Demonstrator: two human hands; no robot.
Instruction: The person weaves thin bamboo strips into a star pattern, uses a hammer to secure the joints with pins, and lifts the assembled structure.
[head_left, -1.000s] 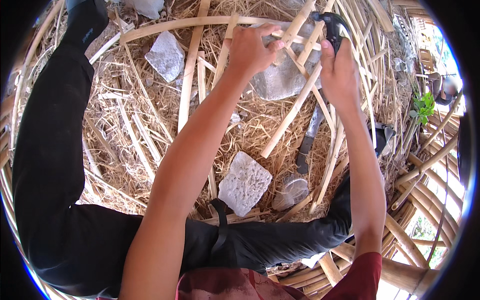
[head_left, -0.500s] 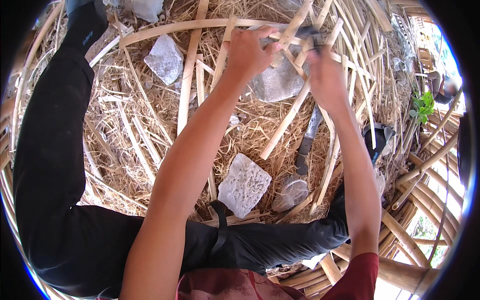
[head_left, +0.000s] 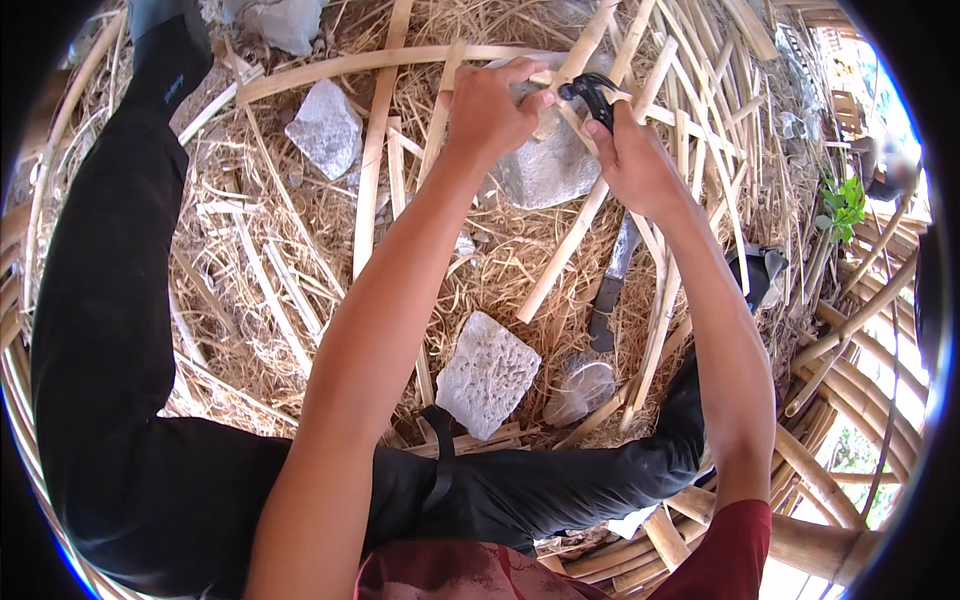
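My right hand (head_left: 632, 160) is closed round the handle of a small black hammer (head_left: 594, 98), whose head is over crossing bamboo strips (head_left: 583, 55). Just left of it, my left hand (head_left: 492, 108) has its thumb and fingers bent round a pale bamboo strip (head_left: 543, 77). What lies between the fingertips is partly hidden. Under the strips sits a large grey stone (head_left: 553, 170). A knife (head_left: 612, 285) with a dark handle lies on the straw below my right hand.
A pitted pale stone (head_left: 487, 375) and a clear plastic cup (head_left: 582, 388) lie near my legs. Another pale stone (head_left: 325, 130) is at the left. Loose bamboo strips (head_left: 376, 150) cross the straw. Round bamboo poles (head_left: 815, 480) and a green plant (head_left: 843, 208) stand at the right.
The hammer, smeared by motion before, now shows sharply. My right hand has shifted slightly left and down with it. My left hand has stayed nearly in place.
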